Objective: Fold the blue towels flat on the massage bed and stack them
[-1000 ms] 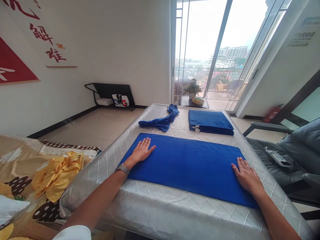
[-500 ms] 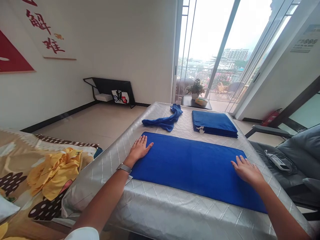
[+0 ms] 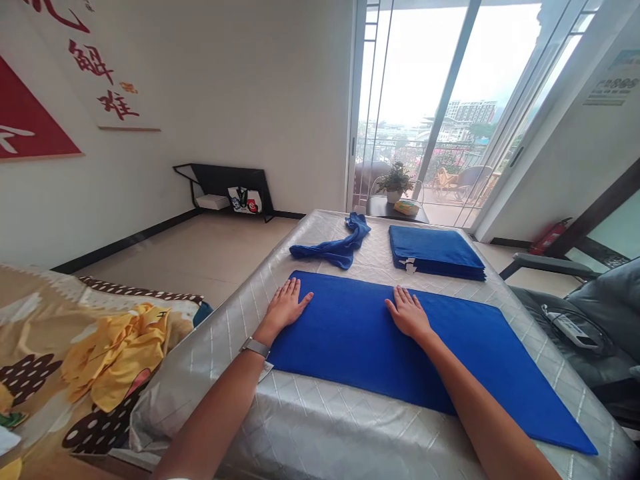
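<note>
Left hand at one end and right hand near mid-length, fingers extended, grasping nothing, rest palm-down on the blue towel, apparently to hold it flat.

Left hand flat on blue towel at nine o'clock, right hand near centre; folded stack at one, crumpled cloth at eleven.

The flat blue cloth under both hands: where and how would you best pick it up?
I'd pinch the flat blue cloth by its near right corner, coming low from the right, thumb above and fingers beneath. It lies spread flat on the silver cover, so edges and corners look easiest to lift. The left hand rests at its left end, the right hand near the middle.
</note>
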Demonstrator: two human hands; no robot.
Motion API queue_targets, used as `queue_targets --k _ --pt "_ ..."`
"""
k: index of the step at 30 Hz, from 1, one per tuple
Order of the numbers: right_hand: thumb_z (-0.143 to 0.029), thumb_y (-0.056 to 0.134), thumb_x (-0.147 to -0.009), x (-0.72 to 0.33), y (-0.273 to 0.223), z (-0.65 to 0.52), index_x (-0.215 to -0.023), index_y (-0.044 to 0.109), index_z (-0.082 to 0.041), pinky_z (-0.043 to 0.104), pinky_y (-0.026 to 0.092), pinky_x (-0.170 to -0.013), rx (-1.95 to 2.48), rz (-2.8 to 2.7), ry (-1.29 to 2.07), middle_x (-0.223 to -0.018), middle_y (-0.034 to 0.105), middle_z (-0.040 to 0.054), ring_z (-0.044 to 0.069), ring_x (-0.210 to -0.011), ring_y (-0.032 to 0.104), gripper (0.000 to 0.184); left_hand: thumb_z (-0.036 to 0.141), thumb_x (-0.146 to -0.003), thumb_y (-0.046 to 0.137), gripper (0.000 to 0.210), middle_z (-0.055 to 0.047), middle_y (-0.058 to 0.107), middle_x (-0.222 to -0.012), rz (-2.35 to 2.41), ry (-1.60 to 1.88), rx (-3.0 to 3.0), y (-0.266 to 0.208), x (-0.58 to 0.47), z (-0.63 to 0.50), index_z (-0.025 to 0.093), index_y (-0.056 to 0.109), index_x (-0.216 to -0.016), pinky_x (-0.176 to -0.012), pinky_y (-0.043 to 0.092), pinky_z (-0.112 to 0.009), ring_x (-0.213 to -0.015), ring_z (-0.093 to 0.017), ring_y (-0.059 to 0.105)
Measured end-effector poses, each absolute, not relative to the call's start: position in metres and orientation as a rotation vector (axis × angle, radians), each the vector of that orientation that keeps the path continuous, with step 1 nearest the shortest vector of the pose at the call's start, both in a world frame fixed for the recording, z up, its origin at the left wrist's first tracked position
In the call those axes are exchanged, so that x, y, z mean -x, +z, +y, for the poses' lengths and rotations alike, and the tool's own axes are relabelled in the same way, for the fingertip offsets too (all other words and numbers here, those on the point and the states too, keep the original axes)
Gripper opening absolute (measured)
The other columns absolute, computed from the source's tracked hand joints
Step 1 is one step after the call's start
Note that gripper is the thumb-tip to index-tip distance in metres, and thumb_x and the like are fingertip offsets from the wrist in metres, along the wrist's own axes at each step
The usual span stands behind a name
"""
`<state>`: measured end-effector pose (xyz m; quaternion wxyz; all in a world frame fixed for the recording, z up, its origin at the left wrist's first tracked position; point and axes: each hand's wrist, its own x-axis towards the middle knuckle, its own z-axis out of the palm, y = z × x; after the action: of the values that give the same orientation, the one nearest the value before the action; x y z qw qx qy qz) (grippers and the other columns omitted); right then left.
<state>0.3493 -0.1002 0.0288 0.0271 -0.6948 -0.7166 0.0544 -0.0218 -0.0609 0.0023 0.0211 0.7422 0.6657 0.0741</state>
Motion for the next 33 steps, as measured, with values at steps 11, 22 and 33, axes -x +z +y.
queue_targets --k 11,22,33 --pt "-0.056 0.01 -0.1 -0.5 0.019 -0.125 -0.161 0.019 -0.007 0.043 0.012 -0.125 2.413 -1.998 0.096 -0.168 0.019 0.011 0.021 -0.155 0.014 0.079 0.068 -0.099 0.013 0.086 -0.017 0.021 -0.166 2.037 0.198 -2.294 0.004 0.027 -0.059 0.008 0.023 -0.159 -0.123 0.019 -0.048 -0.154 -0.028 0.019" --pt "-0.057 0.008 -0.098 -0.559 0.012 -0.14 -0.16 0.021 0.0 0.045 0.011 -0.125 2.552 -1.647 0.111 -0.168 0.019 0.0158 0.026 -0.155 0.014 0.085 0.064 -0.101 0.011 0.084 -0.017 0.023 -0.165 2.067 0.165 -2.337 0.003 0.03 -0.06 0.005 0.023 -0.159 -0.124 0.018 -0.046 -0.154 -0.027 0.02" --pt "-0.055 0.008 -0.099 -0.55 0.017 -0.141 -0.159 0.022 0.0 0.044 0.009 -0.125 2.552 -1.613 0.107 -0.168 0.019 0.0141 0.026 -0.154 0.016 0.083 0.064 -0.102 0.014 0.08 -0.016 0.026 -0.165 1.65 0.206 -2.711 0.032 -0.064 -0.079 0.008 0.03 -0.158 -0.126 0.016 -0.045 -0.154 -0.027 0.019"
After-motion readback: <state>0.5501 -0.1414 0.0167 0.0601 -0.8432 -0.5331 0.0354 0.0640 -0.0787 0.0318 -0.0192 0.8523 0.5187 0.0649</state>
